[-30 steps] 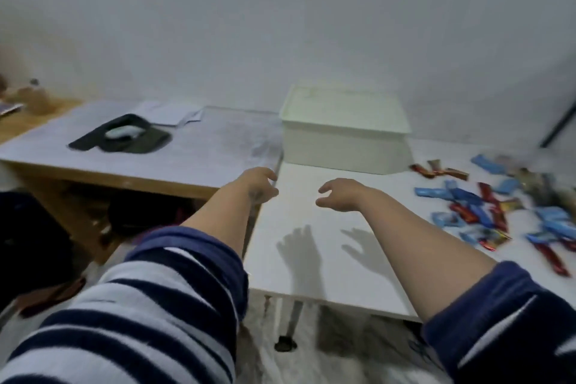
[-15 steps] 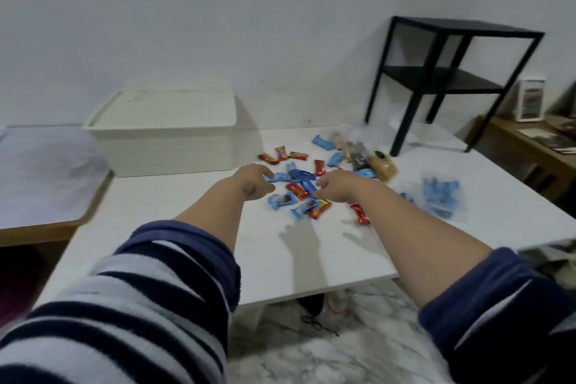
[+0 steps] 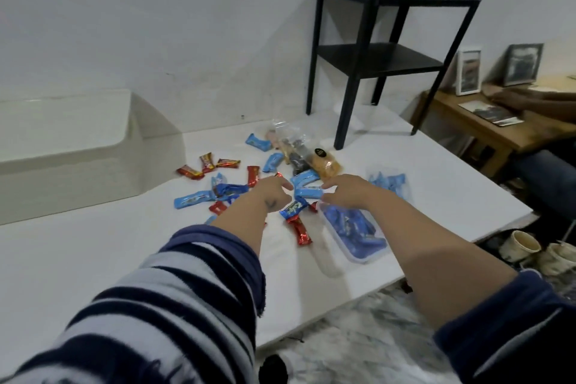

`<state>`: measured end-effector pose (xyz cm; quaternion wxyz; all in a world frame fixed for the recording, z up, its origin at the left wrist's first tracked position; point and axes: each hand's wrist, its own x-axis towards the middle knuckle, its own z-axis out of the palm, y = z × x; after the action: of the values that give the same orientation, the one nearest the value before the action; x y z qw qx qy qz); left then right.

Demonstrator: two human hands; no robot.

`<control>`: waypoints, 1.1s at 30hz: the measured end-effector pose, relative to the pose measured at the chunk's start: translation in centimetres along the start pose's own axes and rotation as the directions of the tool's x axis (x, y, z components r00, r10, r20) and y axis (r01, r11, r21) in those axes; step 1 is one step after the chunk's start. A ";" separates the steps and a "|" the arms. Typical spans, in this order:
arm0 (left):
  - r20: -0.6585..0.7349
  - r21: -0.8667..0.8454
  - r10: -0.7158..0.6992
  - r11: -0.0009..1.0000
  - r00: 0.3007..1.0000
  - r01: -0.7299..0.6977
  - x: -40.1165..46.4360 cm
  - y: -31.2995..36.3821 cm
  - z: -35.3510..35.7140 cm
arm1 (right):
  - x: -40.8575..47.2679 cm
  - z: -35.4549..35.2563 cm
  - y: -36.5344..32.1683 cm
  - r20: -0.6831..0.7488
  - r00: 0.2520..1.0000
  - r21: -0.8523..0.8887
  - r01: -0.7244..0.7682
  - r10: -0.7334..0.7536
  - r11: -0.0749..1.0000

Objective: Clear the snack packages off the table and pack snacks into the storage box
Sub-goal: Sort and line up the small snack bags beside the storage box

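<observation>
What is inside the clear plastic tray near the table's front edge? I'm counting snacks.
The clear plastic tray holds blue-wrapped snack bars. The right forearm covers its far end, so no full count.

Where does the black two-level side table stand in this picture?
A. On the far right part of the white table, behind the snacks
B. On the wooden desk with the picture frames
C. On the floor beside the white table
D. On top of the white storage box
A: the legs of the black side table rest on the white table, behind the scattered snack packages.
</observation>
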<state>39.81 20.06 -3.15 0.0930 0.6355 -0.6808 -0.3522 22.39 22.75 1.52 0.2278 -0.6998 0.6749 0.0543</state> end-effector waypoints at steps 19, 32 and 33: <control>-0.130 -0.583 -0.269 0.799 0.954 0.146 20.7 4.6 7.7 | 25.1 -6.1 5.1 0.007 0.997 0.171 0.070 -0.072 0.983; -0.284 -0.586 -0.395 0.793 0.874 0.168 24.1 7.8 12.1 | 34.6 -5.9 9.0 -0.040 0.999 0.638 0.050 -0.032 0.769; -0.290 -0.588 -0.378 0.795 0.879 0.147 24.0 7.7 12.1 | 34.5 -6.2 9.4 -0.061 0.998 0.660 0.064 -0.031 0.749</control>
<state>22.48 1.62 -15.10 0.3550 0.7289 -0.4206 -0.4071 14.74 -11.21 -8.53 0.4461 -0.5919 0.6377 -0.2097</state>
